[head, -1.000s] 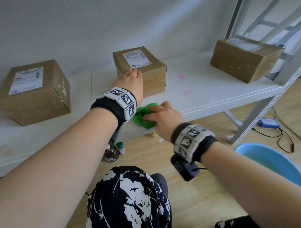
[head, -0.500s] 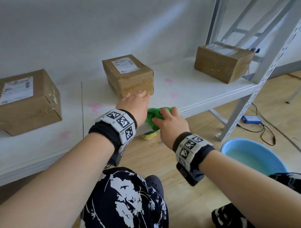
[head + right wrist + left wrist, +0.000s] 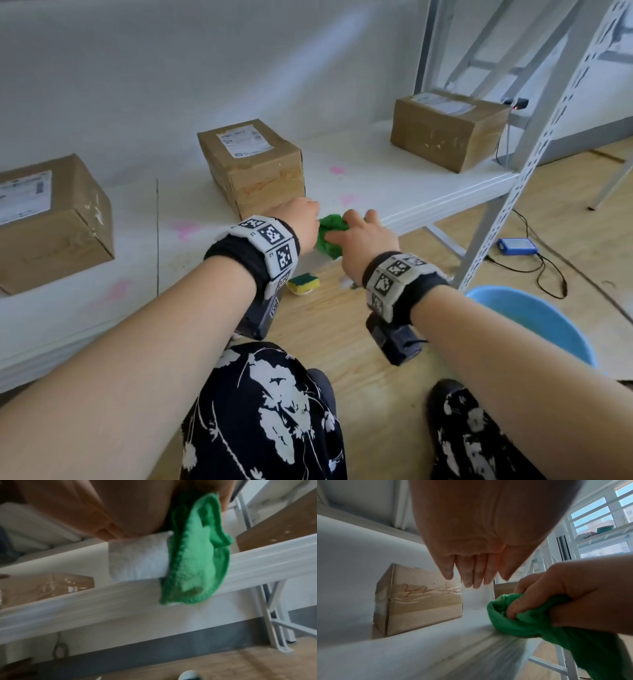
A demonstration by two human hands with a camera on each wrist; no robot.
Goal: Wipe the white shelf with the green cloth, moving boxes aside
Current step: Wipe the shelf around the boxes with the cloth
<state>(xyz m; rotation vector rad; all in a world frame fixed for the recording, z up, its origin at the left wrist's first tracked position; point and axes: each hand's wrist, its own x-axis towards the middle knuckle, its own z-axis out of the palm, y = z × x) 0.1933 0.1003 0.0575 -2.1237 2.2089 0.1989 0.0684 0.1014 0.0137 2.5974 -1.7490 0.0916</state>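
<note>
The white shelf (image 3: pixel 411 185) carries three cardboard boxes and several pink stains (image 3: pixel 185 229). My right hand (image 3: pixel 359 234) grips the bunched green cloth (image 3: pixel 330 236) at the shelf's front edge, and part of the cloth (image 3: pixel 193 561) hangs over the lip. My left hand (image 3: pixel 301 219) is just left of it, in front of the middle box (image 3: pixel 253 168), fingers straight and pointing down. Its fingertips (image 3: pixel 476 584) meet a white cloth piece (image 3: pixel 137 558) draped over the edge. The middle box (image 3: pixel 419 604) stands a little behind the left fingers.
A left box (image 3: pixel 51 222) and a right box (image 3: pixel 445 130) sit on the shelf. Under the shelf lies a yellow-green sponge (image 3: pixel 303 283). A blue basin (image 3: pixel 534 325) stands on the wood floor at right, near a shelf upright (image 3: pixel 496 226) and a blue device (image 3: pixel 517 246) with cables.
My left hand has come off the top of the middle box and drawn back to the shelf's front edge beside the green cloth. The right hand has kept hold of the cloth there.
</note>
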